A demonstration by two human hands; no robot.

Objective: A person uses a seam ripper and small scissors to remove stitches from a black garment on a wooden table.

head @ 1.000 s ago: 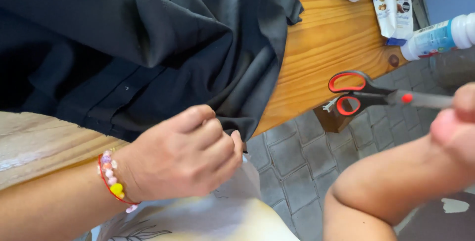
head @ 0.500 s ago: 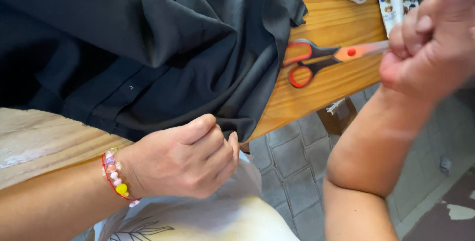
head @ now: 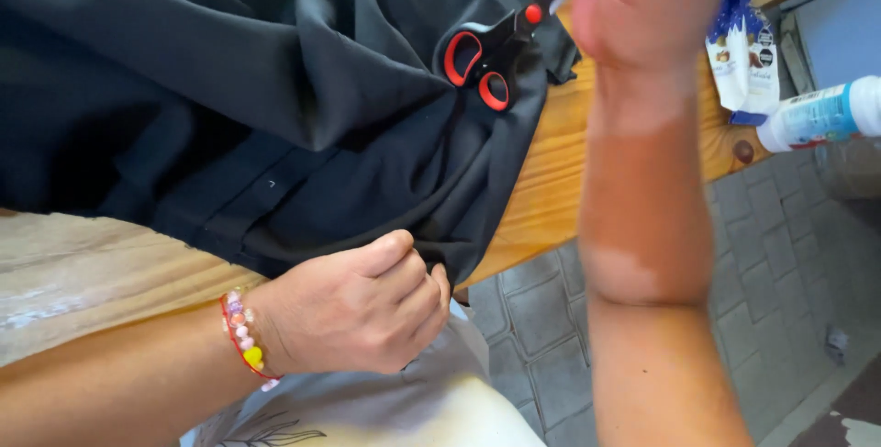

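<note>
Wooden counter carries a black garment across the upper left of the frame. Left hand, lower centre, has its fingers clenched on the garment's hem. Right hand, top right, grasps red-handled scissors by the blades.

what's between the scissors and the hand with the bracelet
Only folds of the black garment lie between the scissors and the left hand, in the head view.

wooden table: black garment, white bottle, snack packet.
</note>
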